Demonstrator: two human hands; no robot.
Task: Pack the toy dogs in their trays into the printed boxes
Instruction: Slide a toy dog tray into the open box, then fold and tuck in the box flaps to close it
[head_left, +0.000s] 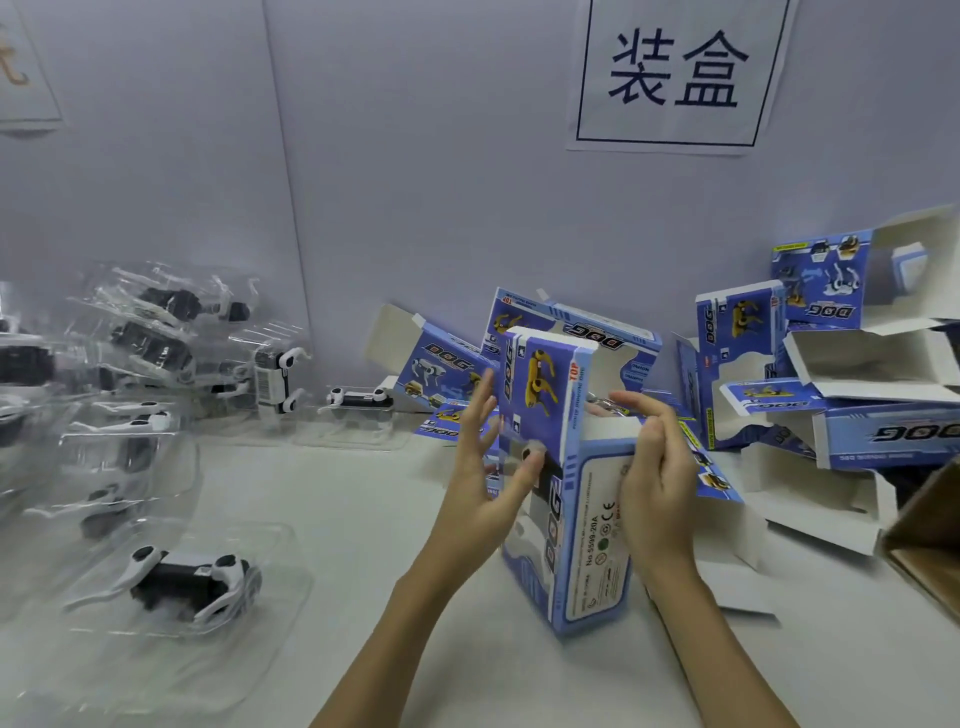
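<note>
A printed box (566, 483) is standing upright at centre frame on the worktop (363, 519), between the left hand (483, 467) and the right hand (654, 467). Toy dogs in trays (187, 577) are lying and piling along the left of the frame. More boxes (857, 364) are stacking at the right, against the wall (415, 182). A sign (675, 73) is hanging at upper right.
</note>
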